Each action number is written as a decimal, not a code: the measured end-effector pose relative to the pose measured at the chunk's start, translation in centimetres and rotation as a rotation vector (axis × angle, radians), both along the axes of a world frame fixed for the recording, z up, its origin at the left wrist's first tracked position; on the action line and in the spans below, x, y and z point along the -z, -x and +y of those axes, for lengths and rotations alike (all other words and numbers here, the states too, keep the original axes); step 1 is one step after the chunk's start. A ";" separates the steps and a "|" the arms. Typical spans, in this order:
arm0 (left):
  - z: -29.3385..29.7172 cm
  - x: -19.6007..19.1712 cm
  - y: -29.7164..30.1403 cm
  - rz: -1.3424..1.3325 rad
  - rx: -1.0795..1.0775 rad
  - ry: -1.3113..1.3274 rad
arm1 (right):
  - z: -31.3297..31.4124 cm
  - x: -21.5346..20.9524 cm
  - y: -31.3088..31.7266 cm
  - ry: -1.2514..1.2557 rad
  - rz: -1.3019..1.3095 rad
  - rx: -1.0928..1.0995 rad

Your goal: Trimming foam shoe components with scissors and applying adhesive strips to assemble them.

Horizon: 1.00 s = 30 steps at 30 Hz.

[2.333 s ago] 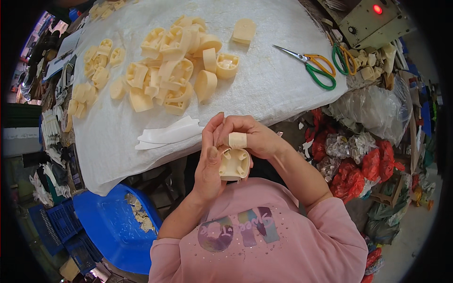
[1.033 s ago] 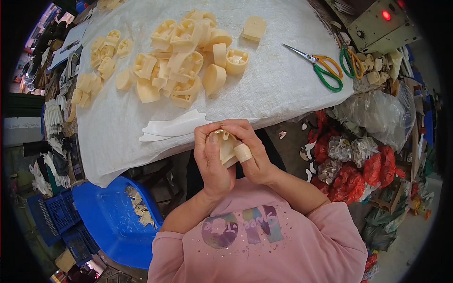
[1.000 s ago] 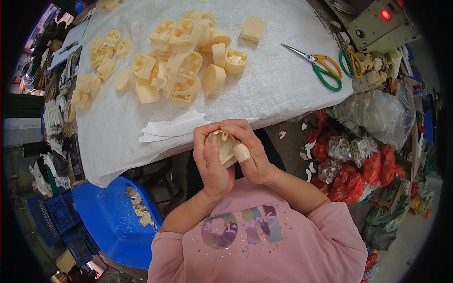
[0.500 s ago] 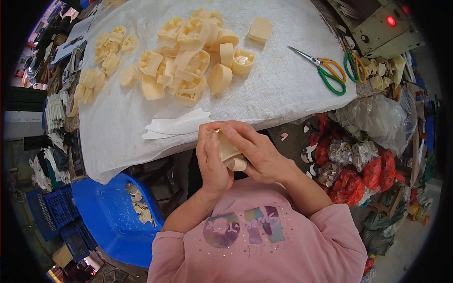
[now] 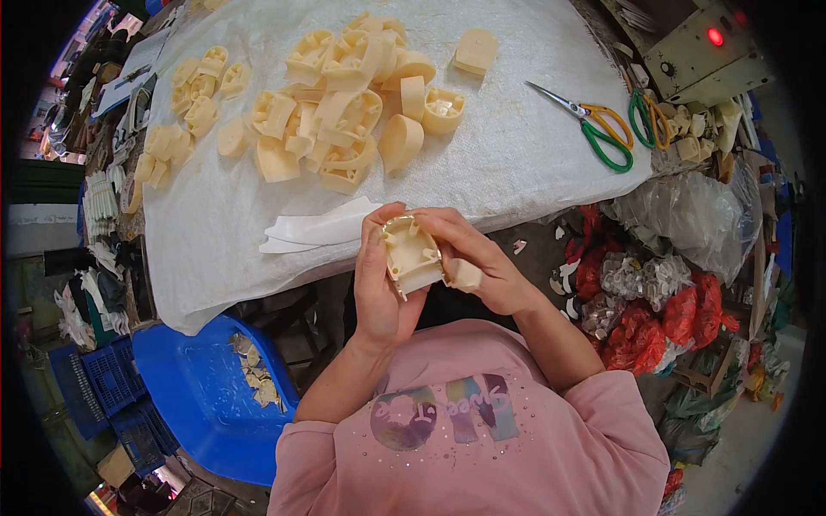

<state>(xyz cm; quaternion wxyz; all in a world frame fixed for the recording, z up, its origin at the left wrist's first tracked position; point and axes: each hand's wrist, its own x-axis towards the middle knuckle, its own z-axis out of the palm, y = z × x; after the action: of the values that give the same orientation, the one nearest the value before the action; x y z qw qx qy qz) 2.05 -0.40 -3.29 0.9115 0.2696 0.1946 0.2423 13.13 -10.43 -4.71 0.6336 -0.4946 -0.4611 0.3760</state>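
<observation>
In front of my chest, above the near table edge, a cream plastic shoe heel (image 5: 411, 249) is held with its hollow, ribbed side showing. My left hand (image 5: 375, 284) is closed round its left side and underside. With finger and thumb at the heel's upper right rim, my right hand (image 5: 482, 267) also grips a small pale block (image 5: 465, 275). A thin pale edge runs round the heel's rim. Beyond my hands, white strips of sheet material (image 5: 318, 225) lie on the cloth. A heap of similar cream heels (image 5: 344, 95) is farther back.
White woven cloth (image 5: 490, 172) covers the table. Green-and-orange scissors (image 5: 589, 125) lie at its right, a second pair (image 5: 647, 119) beside them. A blue basin (image 5: 194, 396) with scraps stands lower left. Red and clear plastic bags (image 5: 645, 318) fill the right side, below a metal machine box (image 5: 701, 56).
The heel has been turned so its hollow side now faces up, and my fingers have opened out round it. The small block has shifted right with my right hand.
</observation>
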 end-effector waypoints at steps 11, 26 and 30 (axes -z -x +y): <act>-0.6 0.1 -0.1 0.107 -0.050 -0.219 | 0.7 0.1 1.1 -0.038 -0.183 0.179; 0.9 0.2 0.8 -0.092 0.203 -0.146 | 0.8 0.2 1.0 0.088 0.276 0.144; 0.2 0.6 0.6 -0.019 0.092 -0.202 | 1.0 0.9 1.1 0.024 0.047 0.161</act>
<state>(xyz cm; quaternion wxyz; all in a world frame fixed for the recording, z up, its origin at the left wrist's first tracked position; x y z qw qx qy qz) 1.44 -0.22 -3.87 0.8916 0.3664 0.1478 0.2212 12.00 -9.43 -5.61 0.6664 -0.5286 -0.4005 0.3407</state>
